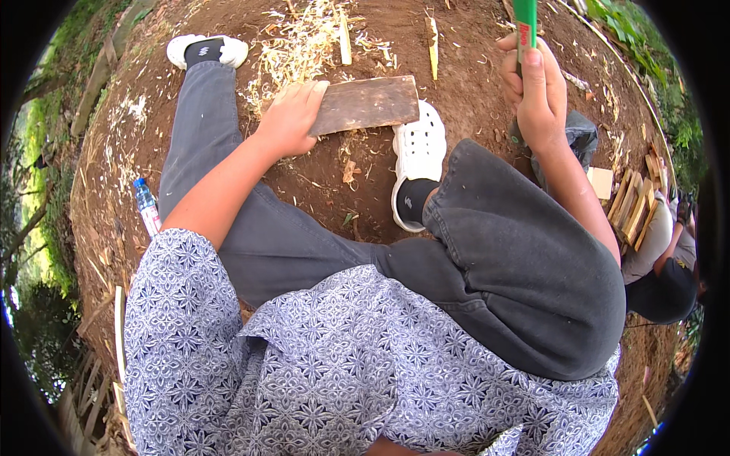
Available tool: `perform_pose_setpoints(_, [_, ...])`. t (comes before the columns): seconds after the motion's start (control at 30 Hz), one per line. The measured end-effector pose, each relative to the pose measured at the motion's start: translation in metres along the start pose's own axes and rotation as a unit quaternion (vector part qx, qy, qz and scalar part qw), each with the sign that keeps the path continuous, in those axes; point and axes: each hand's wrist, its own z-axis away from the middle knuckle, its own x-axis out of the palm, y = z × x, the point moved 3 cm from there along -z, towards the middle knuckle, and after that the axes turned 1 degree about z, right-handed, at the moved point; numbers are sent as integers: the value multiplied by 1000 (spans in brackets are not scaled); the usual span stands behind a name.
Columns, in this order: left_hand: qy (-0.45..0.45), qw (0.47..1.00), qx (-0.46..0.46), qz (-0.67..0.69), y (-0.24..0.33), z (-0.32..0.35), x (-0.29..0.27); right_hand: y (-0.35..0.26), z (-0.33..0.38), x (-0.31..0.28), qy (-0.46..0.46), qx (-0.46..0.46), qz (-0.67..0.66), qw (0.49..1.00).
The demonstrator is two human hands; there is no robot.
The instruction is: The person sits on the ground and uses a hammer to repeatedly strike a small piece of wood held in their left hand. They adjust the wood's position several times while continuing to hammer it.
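My left hand (293, 118) is closed on the left end of a flat, dark brown wooden board (365, 104). The board's right end lies over the toe of my white clog (420, 144). My right hand (538, 95), raised at the upper right, grips a long green handle (525, 23) with red marking. The handle runs out of the top of the picture, so what it belongs to is hidden.
Pale wood shavings (296, 49) cover the brown soil beyond the board, with split sticks (433, 47) among them. A blue-capped bottle (147, 207) stands by my left leg. To the right are a dark plastic bag (580, 137), stacked wood pieces (633, 204) and another person (663, 281).
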Motion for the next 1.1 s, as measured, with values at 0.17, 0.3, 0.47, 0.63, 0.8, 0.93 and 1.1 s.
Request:
perform_pose_setpoints(0.17, [-7, 1000, 19, 2, 6, -3, 0, 86, 34, 17, -278, 201, 369, 864])
perform_pose_setpoints(0.3, [-17, 1000, 12, 3, 5, 0, -1, 38, 12, 17, -171, 137, 244, 945])
perform_pose_setpoints(0.47, [-7, 1000, 19, 0, 2, -2, 3, 10, -5, -6, -56, 5, 51, 997])
perform_pose_setpoints(0.63, [-20, 1000, 21, -11, 7, -6, -4, 109, 30, 6, -252, 204, 379, 867])
perform_pose_setpoints(0.8, [-14, 1000, 10, 4, 2, 4, 2, 13, -12, 14, -51, 117, 2, 992])
perform_pose_setpoints(0.93, [0, 1000, 26, 8, 3, -6, 0, 42, 12, 2, -13, -8, 19, 1000])
perform_pose_setpoints(1.1, [1, 1000, 22, -14, 3, 1, -1, 81, 17, 22, -252, 190, 358, 879])
